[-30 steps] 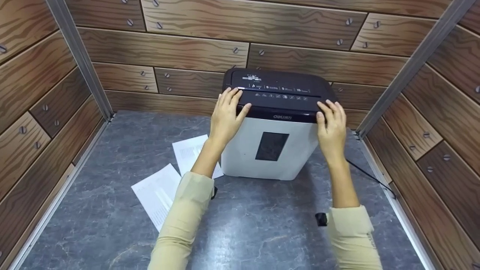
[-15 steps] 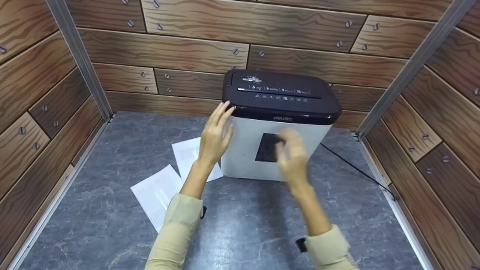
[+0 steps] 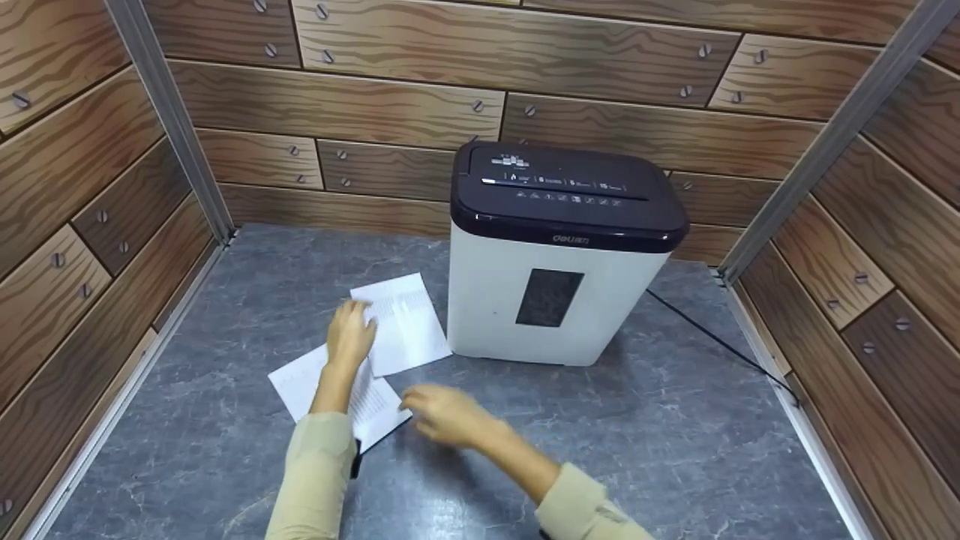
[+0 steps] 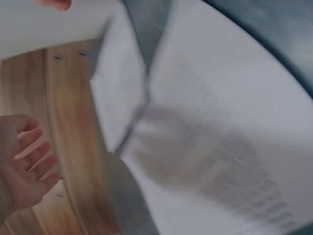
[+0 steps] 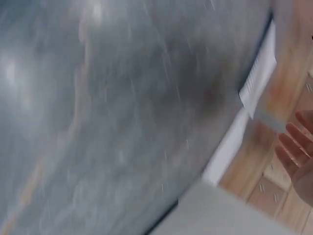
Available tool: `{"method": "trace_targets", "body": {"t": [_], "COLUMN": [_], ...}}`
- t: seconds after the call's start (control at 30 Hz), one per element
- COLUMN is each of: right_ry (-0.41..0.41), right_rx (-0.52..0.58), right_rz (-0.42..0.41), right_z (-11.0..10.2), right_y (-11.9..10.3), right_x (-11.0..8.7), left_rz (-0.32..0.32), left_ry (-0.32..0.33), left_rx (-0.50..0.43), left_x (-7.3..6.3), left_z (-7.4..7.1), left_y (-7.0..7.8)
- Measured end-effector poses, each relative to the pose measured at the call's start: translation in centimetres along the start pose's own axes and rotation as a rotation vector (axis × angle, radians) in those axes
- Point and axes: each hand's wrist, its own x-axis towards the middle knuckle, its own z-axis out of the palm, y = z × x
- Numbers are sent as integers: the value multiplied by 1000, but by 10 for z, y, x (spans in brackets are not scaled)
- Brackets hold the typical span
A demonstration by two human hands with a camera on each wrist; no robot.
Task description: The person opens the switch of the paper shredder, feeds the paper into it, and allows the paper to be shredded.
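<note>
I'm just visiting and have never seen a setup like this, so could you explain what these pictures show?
Gladly. There's no robot here: the hands are a person's, bare. The wide picture comes from a camera worn on the head; the two blurrier ones come from cameras on the left and right wrists. On the grey surface stands a white machine with a dark, slotted top, apparently a paper shredder, with a black cord. Beside it lie two printed sheets. The left hand is over them, the right hand by the nearer one's corner. Neither hand plainly grips anything.
</note>
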Motion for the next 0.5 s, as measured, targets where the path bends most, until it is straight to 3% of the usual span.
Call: {"method": "trace_targets", "body": {"t": [0.13, 0.27, 0.37, 0.5], "right_ry": [-113, -208, -250, -265], "right_rx": [-37, -36, -17, -2], "right_rz": [-5, 32, 58, 66], "right_z": [20, 33, 37, 38], "right_y": [-13, -17, -17, -16], "right_x": [1, -5, -7, -8], "left_rz": [-169, -266, -297, -317], "left_ry": [-195, -324, -339, -255], "left_rx": [109, 181, 192, 192], "left_x": [-19, -31, -36, -37], "left_z": [2, 2, 1, 2], "left_y": [-30, -48, -54, -57]}}
